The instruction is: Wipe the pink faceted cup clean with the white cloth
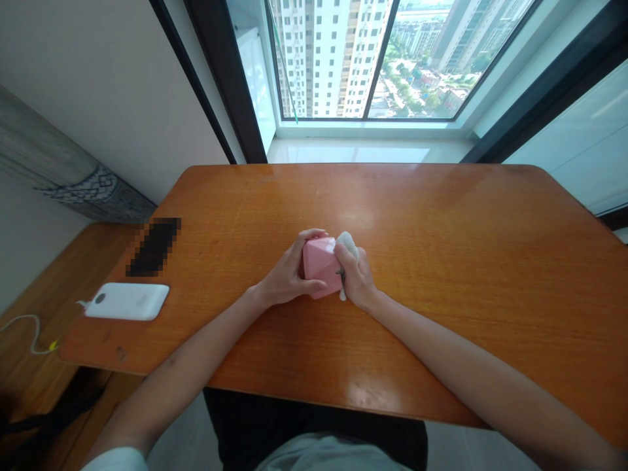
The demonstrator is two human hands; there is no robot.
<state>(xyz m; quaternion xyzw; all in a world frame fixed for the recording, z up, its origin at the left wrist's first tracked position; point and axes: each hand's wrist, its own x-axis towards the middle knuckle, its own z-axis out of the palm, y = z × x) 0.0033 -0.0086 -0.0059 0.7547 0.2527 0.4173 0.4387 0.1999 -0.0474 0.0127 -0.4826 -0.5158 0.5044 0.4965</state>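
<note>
A pink faceted object (pixel 321 265) is in front of me over the middle of the wooden table (pixel 456 261). My left hand (pixel 292 271) grips it from the left, fingers over the far side and thumb along the near side. My right hand (pixel 358 278) is closed around a crumpled white cloth (pixel 347 243) at the object's right side. The cloth's lower end pokes out below my fingers. A small dark bit shows beside the cloth, too small to name. My right palm and most of the held cloth are hidden.
On the table's left lie a white power-bank-like device (pixel 128 301) with a cable and a dark pixelated item (pixel 154 247). A grey curtain (pixel 98 176) hangs at the left. Beyond the far edge is a window (pixel 367 65) with a white sill (pixel 367 150).
</note>
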